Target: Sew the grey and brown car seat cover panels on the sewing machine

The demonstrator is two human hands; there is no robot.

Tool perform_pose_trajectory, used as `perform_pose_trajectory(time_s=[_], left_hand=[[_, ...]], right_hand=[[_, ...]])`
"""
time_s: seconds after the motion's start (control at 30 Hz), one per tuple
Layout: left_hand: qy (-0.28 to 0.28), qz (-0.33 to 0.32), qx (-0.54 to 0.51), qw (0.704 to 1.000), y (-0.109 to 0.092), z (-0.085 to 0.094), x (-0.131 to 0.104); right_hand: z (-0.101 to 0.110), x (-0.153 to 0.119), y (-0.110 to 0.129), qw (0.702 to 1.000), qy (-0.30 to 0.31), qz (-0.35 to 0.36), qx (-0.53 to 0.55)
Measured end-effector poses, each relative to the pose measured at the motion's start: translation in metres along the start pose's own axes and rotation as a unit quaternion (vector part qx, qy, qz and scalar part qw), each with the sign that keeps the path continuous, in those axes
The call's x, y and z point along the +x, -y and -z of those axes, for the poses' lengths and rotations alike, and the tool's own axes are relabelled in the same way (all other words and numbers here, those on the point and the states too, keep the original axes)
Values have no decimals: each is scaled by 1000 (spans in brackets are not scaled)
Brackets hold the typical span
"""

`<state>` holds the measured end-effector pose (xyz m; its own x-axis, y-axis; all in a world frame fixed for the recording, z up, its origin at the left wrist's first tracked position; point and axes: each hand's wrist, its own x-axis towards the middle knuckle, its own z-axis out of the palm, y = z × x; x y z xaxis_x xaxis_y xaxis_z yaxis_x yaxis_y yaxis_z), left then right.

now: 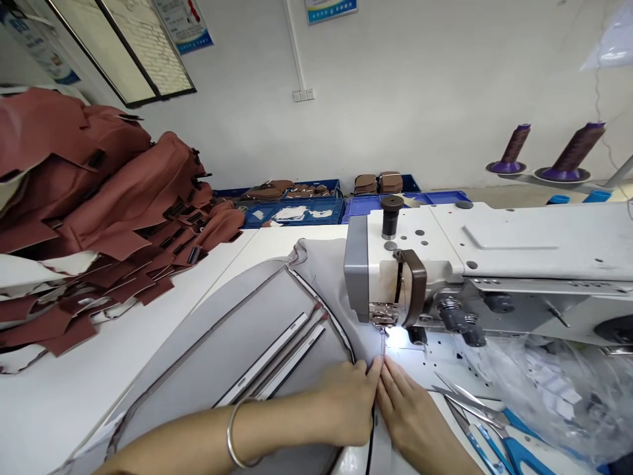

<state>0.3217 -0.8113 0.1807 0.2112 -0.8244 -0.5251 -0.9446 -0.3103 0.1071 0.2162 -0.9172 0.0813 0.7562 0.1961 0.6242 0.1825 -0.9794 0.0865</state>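
A grey fabric cover with dark seams and white stiffening strips spreads over the sewing table, its right edge under the needle of a white sewing machine. My left hand, a bangle on its wrist, is closed on the cover near that edge, thumb and forefinger pointing at the needle. Beside it, nearly touching, my right hand holds the same edge just in front of the lit presser foot. Its fingers lie close together, and its grip underneath is partly hidden.
Blue-handled scissors and a clear plastic bag lie right of my right hand. Reddish-brown covers are piled at left. Behind stand blue crates with brown pieces. Brown thread spools stand above the machine.
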Motion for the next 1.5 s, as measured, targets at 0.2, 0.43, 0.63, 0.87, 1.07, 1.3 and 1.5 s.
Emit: perform_pose_trajectory(time_s=[0.2, 0.43, 0.63, 0.87, 1.07, 1.3, 1.5], left_hand=[[-5, -6, -2, 1000, -3, 1, 0], [9, -8, 1, 1000, -3, 1, 0], [33, -10, 6, 999, -7, 6, 1], [4, -30, 13, 999, -5, -5, 7], [-16, -21, -26, 999, -4, -6, 14], [-90, 10, -74, 993, -8, -7, 23], [-122, 66, -87, 986, -11, -18, -8]], right_hand=[[4, -3, 9, 1000, -22, -2, 7], [4, -3, 6, 999, -24, 16, 30], [9, 0, 3, 999, -5, 14, 38], [11, -1, -1, 999, 20, 46, 11], [0, -8, -5, 997, 55, 41, 27], [4, 2, -17, 997, 32, 35, 59], [18, -11, -1, 992, 19, 93, 79]])
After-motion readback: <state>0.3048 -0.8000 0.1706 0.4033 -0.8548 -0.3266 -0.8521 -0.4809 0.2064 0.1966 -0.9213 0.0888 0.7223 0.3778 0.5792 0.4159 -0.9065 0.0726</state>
